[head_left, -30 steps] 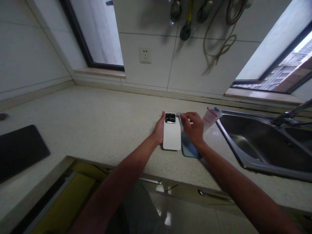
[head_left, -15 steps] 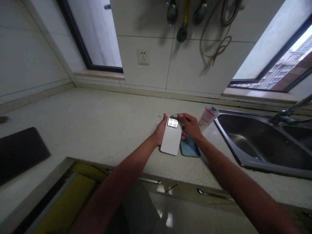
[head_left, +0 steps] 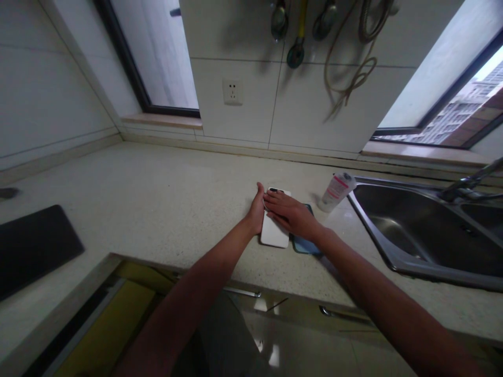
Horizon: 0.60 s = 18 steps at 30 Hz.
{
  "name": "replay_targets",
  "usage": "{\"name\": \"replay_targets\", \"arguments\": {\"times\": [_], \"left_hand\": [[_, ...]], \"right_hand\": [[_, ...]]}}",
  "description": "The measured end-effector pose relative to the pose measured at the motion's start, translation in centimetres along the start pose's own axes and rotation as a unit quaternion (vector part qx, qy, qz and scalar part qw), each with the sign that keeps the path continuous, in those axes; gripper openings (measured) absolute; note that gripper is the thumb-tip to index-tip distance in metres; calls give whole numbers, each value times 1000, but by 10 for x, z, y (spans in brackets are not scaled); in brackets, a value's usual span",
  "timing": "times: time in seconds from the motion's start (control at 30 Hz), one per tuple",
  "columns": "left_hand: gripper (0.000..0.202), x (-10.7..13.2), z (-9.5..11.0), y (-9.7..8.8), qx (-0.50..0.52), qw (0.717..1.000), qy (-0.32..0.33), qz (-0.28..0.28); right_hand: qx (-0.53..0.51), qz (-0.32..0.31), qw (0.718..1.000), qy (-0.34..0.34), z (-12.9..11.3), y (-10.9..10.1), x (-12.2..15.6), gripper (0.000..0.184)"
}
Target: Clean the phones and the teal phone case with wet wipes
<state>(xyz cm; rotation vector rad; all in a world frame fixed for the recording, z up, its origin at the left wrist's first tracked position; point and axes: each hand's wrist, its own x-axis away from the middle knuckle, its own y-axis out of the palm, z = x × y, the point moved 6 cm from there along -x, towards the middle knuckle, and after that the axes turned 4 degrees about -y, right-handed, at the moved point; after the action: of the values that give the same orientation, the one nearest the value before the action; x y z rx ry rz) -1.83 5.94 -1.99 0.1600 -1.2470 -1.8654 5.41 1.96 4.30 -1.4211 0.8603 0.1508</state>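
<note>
A white smartphone (head_left: 275, 233) is back side up, its dark camera block partly covered at the far end. My left hand (head_left: 257, 212) grips the phone along its left edge, thumb pointing up beside it; the other fingers are hidden, apparently beneath it. Across the phone's upper back lies my right hand (head_left: 288, 210), palm down with fingers stretched out flat. A blue-grey phone case (head_left: 304, 245) rests on the counter just right of the phone, partly beneath my right wrist. Beyond that wrist stands a translucent tube with pink print (head_left: 337, 190).
A steel sink (head_left: 412, 225) with a faucet (head_left: 467, 186) is set into the countertop (head_left: 188, 188) at the right. On the left is a dark flat board (head_left: 37, 246). Pipe fittings and a tied cord (head_left: 349, 86) hang on the tiled wall, near a socket (head_left: 232, 92).
My right hand has moved left from the phone's top right corner and now lies flat over its upper back, covering most of the camera block. My left hand keeps its hold.
</note>
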Motion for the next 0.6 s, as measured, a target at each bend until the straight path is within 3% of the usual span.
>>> {"name": "replay_targets", "arguments": {"times": [0.13, 0.27, 0.43, 0.6], "left_hand": [[90, 5, 10, 1, 31, 999, 7, -5], [93, 12, 27, -3, 57, 995, 80, 11], [88, 15, 40, -7, 96, 987, 133, 4], [87, 14, 44, -13, 96, 987, 125, 17]], "right_hand": [[-9, -8, 999, -53, -13, 5, 0, 31], [-24, 0, 995, -95, -24, 3, 0, 30], [-10, 12, 995, -99, -21, -8, 0, 26], [31, 19, 998, -60, -4, -17, 4, 24]]}}
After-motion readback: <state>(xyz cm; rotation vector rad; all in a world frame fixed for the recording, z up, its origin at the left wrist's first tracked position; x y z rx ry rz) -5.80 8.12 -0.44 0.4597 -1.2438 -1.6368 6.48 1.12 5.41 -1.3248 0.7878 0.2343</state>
